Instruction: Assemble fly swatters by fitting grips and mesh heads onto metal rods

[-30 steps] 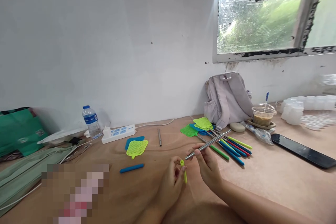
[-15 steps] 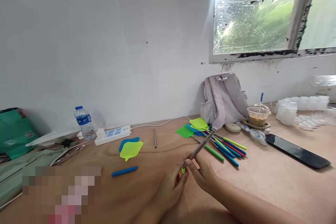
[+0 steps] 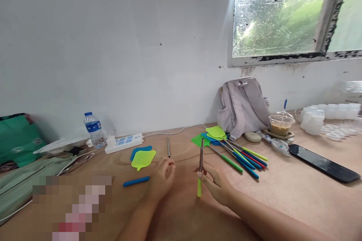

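Steel telescopic rod with yellow-green grip (image 3: 200, 169) is standing upright, pinched by the right hand (image 3: 216, 185); left hand (image 3: 162, 175) is hovering open, empty, left of it above the wooden counter (image 3: 283, 196). Holding it vertical seems wise.

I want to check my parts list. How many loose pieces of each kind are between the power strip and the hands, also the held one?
Swatter heads: 2
Blue grip: 1
Bare metal rod: 1
Rod with green grip, in right hand: 1
Total: 5
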### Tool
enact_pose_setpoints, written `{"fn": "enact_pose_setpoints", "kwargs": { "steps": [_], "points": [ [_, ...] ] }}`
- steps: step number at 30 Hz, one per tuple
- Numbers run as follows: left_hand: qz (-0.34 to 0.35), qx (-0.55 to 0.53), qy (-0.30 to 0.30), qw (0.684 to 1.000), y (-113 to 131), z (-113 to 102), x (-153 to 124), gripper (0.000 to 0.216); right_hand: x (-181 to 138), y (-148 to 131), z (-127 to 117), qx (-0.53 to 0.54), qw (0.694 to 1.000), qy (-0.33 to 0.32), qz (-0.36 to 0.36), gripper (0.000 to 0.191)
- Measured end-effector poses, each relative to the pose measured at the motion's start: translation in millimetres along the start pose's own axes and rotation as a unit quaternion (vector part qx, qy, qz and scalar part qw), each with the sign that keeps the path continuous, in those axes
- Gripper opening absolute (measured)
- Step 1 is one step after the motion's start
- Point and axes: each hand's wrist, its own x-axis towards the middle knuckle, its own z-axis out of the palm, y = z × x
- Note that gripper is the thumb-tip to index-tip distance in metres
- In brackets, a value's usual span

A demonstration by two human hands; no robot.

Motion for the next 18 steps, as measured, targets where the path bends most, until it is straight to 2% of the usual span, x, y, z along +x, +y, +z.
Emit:
{"fn": "enact_pose_setpoints", "kwargs": {
  "steps": [2,4,7,10,13,18],
  "points": [
    [-0.054,0.087,0.072,0.992,-33,-18,10,0.012,-2,2,3,0.019,1.000,-0.008,0.010,0.020],
    [-0.121,0.162,0.105,0.974,-64,-36,15,0.014,-3,2,6,0.042,0.999,-0.013,0.018,0.022],
    [-0.225,0.254,0.070,0.938,-96,-55,17,0.014,-5,-1,9,0.062,0.998,-0.025,0.023,0.024],
    [-0.300,0.273,0.019,0.914,-107,-61,16,0.024,-5,-4,9,0.066,0.997,-0.034,0.019,0.025],
    [-0.302,0.282,0.007,0.910,-111,-57,16,0.028,-4,-5,8,0.056,0.998,-0.040,0.013,0.025],
    [-0.286,0.287,0.020,0.914,-123,-53,17,0.021,-3,-4,6,0.022,0.999,-0.040,-0.001,0.022]
  ]
}}
